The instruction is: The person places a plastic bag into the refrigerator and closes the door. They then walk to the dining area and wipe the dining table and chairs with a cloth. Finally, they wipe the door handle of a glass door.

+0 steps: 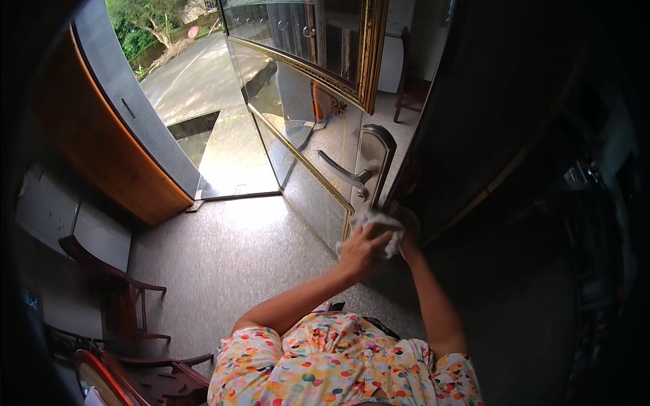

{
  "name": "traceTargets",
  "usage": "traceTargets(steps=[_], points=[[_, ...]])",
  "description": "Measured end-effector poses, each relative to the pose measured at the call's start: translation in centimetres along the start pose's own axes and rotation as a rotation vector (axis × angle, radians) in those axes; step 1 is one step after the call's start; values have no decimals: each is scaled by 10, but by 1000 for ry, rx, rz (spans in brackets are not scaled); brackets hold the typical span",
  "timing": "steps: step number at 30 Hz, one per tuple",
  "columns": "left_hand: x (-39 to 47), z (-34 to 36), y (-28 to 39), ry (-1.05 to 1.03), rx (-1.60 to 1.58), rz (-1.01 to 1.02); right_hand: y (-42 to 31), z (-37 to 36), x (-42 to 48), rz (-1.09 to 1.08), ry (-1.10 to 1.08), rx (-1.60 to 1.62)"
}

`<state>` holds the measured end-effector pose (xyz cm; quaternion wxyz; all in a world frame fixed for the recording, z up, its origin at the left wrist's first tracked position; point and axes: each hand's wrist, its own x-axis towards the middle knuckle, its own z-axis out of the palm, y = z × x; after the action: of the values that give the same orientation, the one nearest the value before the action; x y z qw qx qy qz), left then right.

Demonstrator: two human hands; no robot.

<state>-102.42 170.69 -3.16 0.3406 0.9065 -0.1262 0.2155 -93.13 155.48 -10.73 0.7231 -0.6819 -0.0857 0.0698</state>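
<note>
A shiny door [330, 147] with gold-patterned trim stands open before me, a dark metal lever handle [345, 172] on its plate near the edge. Below the handle, my left hand [363, 248] presses a crumpled light grey cloth [391, 228] at the door's edge, fingers bent over it. My right hand [408, 238] is on the other side of the door edge, close to the cloth; it is dark and partly hidden, so its grip is unclear.
Dark red wooden chairs [137, 289] stand at the lower left, near an orange-brown wooden panel [111, 147]. The doorway opens onto a sunlit concrete yard [203, 81] with greenery. Another wooden chair [406, 96] is beyond the door. Speckled floor [228, 269] lies around me.
</note>
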Motion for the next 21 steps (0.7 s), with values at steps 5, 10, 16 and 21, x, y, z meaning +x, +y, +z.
traceTargets(steps=[5,10,16,21], points=[[-54,24,-72,-129,-695,-647,54,-28,-13,106,288,-10],[-20,15,-114,376,-633,-634,67,-45,-34,122,240,31],[29,37,-73,483,-213,-394,45,3,-15,15,226,-48],[-23,10,-66,-158,-675,-290,46,4,-9,88,137,0]])
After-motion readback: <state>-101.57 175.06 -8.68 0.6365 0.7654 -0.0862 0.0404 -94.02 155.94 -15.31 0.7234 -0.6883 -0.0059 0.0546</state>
